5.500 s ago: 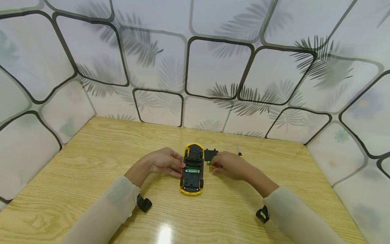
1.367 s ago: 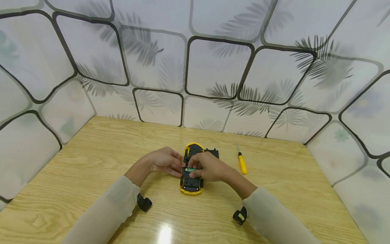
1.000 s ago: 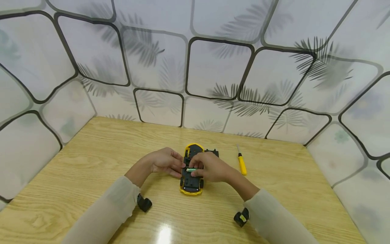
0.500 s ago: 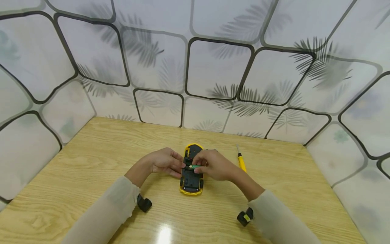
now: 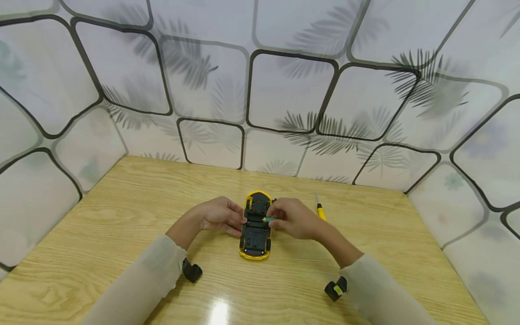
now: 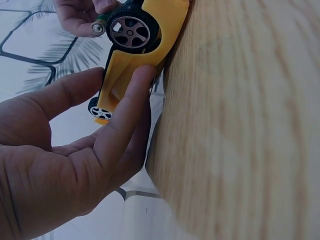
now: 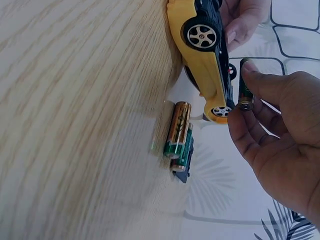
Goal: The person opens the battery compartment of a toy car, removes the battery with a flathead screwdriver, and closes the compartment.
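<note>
A yellow toy car (image 5: 256, 243) lies upside down on the table, its black underside facing up. No battery shows in its uncovered battery compartment (image 5: 255, 221). My left hand (image 5: 219, 216) grips the car's left side between thumb and fingers, as the left wrist view also shows. Over the car's right edge, my right hand (image 5: 296, 219) pinches a green battery (image 7: 244, 85) between thumb and fingers, just above the underside. Two more batteries, one gold and green (image 7: 178, 127) and one mostly green (image 7: 183, 156), lie beside the car, hidden behind my right hand in the head view.
A black battery cover (image 7: 183, 175) lies by the loose batteries, mostly hidden in the head view. Right of my right hand lies a yellow screwdriver (image 5: 321, 212), its handle partly covered by the wrist. A patterned wall covering (image 5: 292, 90) borders the wooden table (image 5: 142, 203).
My right hand moved from beside the car onto the compartment, pinched the green battery there, lifted it out and carried it rightward. The left hand and the car stayed in place.
</note>
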Demonstrator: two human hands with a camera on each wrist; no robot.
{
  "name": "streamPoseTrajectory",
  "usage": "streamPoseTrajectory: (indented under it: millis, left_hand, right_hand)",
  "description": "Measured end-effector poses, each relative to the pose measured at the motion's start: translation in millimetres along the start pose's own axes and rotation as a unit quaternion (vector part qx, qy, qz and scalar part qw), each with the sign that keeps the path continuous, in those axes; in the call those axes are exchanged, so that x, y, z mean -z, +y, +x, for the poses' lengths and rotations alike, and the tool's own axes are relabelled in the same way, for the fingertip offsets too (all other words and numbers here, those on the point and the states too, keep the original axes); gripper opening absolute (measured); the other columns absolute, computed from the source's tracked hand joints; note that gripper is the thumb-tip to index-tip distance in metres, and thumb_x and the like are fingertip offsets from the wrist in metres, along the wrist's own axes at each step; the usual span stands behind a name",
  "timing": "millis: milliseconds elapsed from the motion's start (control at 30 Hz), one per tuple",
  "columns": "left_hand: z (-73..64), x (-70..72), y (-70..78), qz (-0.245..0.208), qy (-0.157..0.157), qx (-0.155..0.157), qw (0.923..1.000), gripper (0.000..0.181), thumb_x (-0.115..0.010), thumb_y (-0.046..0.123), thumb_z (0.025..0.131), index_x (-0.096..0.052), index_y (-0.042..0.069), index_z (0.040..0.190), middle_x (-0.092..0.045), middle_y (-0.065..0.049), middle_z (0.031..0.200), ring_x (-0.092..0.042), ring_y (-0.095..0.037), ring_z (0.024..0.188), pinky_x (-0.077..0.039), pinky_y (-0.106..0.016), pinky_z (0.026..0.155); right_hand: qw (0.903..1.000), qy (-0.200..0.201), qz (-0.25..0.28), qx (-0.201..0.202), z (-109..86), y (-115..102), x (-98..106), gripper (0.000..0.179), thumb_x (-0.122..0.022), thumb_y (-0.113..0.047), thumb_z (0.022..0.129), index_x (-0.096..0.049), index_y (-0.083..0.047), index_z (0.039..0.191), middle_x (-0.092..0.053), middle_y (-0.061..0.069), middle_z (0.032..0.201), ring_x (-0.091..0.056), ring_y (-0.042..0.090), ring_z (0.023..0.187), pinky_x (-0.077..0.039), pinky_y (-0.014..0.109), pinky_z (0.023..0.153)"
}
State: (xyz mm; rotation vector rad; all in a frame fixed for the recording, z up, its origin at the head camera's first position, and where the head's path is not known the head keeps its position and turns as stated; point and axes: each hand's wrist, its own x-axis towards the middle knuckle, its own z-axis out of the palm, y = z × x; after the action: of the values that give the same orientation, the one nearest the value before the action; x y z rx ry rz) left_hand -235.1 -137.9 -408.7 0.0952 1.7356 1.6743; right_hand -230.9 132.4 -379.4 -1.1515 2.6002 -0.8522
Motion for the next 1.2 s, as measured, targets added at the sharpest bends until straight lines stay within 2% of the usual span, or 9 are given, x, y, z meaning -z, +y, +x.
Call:
streamPoseTrajectory:
  millis: [200,267,667,933,1200]
  left_hand:
    - [-0.6,-0.1,-0.3,0.000,0.003,-0.001,1.0000,0.057,-0.058,-0.003,0.101,-0.035,-0.016,0.150,-0.040,-0.035,0.151,-0.062,-0.044,0.120,-0.060,-0.048,0.093]
    - [-0.5,-0.2,-0.3,-0.001,0.003,-0.001,1.0000,0.057,-0.058,-0.003,0.101,-0.034,-0.016,0.151,-0.038,-0.035,0.153,-0.062,-0.044,0.121,-0.060,-0.048,0.093]
    - [0.0,-0.2,0.0,-0.001,0.006,0.004,1.0000,0.056,-0.056,-0.004,0.101,-0.033,-0.015,0.151,-0.042,-0.035,0.150,-0.061,-0.044,0.121,-0.060,-0.048,0.094]
    - [-1.5,-0.2,0.9,-0.005,0.003,0.005,1.0000,0.057,-0.056,-0.004,0.102,-0.031,-0.016,0.152,-0.040,-0.035,0.152,-0.059,-0.045,0.124,-0.059,-0.049,0.095]
    - [-0.4,0.1,0.6,-0.004,0.005,0.007,1.0000,0.057,-0.056,-0.003,0.102,-0.031,-0.016,0.152,-0.043,-0.035,0.149,-0.061,-0.044,0.122,-0.059,-0.049,0.095]
  right_hand:
    - [1.0000,0.003,-0.006,0.001,-9.0,9.1,2.8,0.010,-0.074,-0.011,0.096,-0.070,-0.009,0.104,-0.066,-0.004,0.092,-0.061,0.007,0.079,-0.055,0.026,0.068]
    - [1.0000,-0.001,-0.008,0.002,-12.2,12.5,3.6,0.009,-0.074,-0.011,0.096,-0.070,-0.009,0.104,-0.067,-0.004,0.090,-0.061,0.007,0.077,-0.055,0.026,0.067]
    - [0.9987,-0.042,-0.019,-0.022,-31.1,22.6,5.8,0.006,-0.071,-0.010,0.098,-0.071,-0.009,0.104,-0.065,-0.006,0.089,-0.060,0.007,0.074,-0.054,0.025,0.063]
    - [0.9974,-0.060,-0.040,-0.008,-34.2,27.1,-0.1,0.007,-0.074,-0.010,0.096,-0.070,-0.011,0.101,-0.065,-0.006,0.088,-0.058,0.004,0.073,-0.053,0.023,0.063]
    - [0.9939,-0.073,-0.080,0.025,-34.2,24.7,-6.8,0.005,-0.074,-0.010,0.096,-0.071,-0.009,0.100,-0.064,-0.007,0.089,-0.054,0.003,0.076,-0.051,0.023,0.064]
